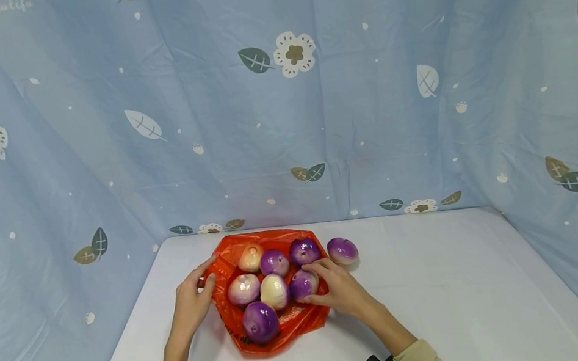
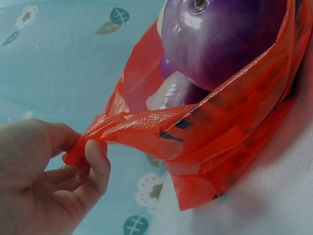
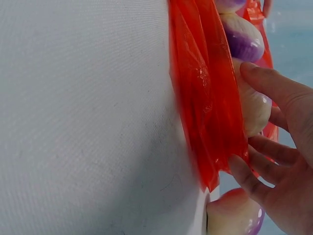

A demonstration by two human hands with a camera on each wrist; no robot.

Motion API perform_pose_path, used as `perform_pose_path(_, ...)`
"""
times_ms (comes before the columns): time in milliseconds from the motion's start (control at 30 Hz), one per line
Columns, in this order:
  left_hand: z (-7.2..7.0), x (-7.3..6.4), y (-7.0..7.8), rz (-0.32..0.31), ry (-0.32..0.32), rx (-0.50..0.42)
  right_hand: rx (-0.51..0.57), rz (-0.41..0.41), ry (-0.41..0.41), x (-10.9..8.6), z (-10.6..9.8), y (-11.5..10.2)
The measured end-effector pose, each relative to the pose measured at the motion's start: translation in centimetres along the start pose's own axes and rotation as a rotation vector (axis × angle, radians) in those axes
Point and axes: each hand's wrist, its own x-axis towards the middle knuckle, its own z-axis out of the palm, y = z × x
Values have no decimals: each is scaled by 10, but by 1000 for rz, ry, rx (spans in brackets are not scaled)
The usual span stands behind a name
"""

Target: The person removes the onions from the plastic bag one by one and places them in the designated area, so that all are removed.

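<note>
A red plastic bag (image 1: 309, 324) lies spread wide with several glossy purple-and-white onions inside, one a deep purple onion (image 1: 260, 322) at the front. On the bag's left side, my left hand (image 1: 192, 299) pinches its gathered rim between thumb and fingers, as the left wrist view shows closely. My right hand (image 1: 342, 289) is at the right side of the bag, thumb and fingers around an onion (image 1: 302, 284). In the right wrist view the thumb presses on that pale onion (image 3: 255, 110), and other fingertips (image 3: 239, 164) are at the bag's edge.
One more purple onion (image 1: 342, 250) rests outside the bag on the white table (image 1: 449, 293), just beyond the right hand. A blue curtain (image 1: 367, 101) printed with leaves and flowers surrounds the table at the back and both sides.
</note>
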Motion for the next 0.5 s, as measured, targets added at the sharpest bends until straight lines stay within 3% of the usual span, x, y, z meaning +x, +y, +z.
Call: perform_pose_path(500, 0, -1, 0, 0, 1, 3, -6, 0, 7, -1, 2, 1)
